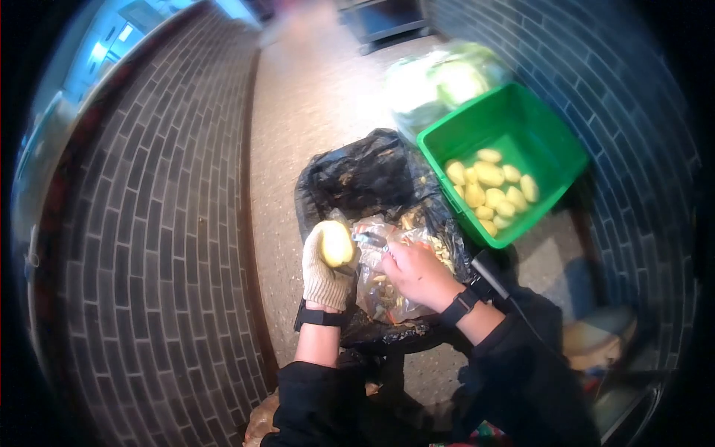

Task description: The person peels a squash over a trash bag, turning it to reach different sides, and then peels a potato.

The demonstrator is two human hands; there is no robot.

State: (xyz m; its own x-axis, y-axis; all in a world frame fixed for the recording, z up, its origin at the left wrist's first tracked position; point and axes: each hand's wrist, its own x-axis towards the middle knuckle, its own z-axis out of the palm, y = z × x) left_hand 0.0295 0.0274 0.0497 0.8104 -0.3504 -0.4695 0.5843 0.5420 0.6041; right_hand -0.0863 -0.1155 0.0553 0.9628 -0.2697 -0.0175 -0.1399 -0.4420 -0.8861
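My left hand, in a pale knitted glove, is wrapped round a peeled yellow potato. Just to its right, my bare right hand grips a small peeler, whose head points at the potato with a small gap between them. Both hands are above a black bin bag lining an open container. Inside the bag lie clear plastic and many peelings. The fingertips of my right hand partly hide the peeler's handle.
A green crate with several peeled potatoes stands at the right of the bag. Behind it lies a clear plastic bag with something pale green. Brick walls rise on both sides. A dark wheeled unit stands far ahead.
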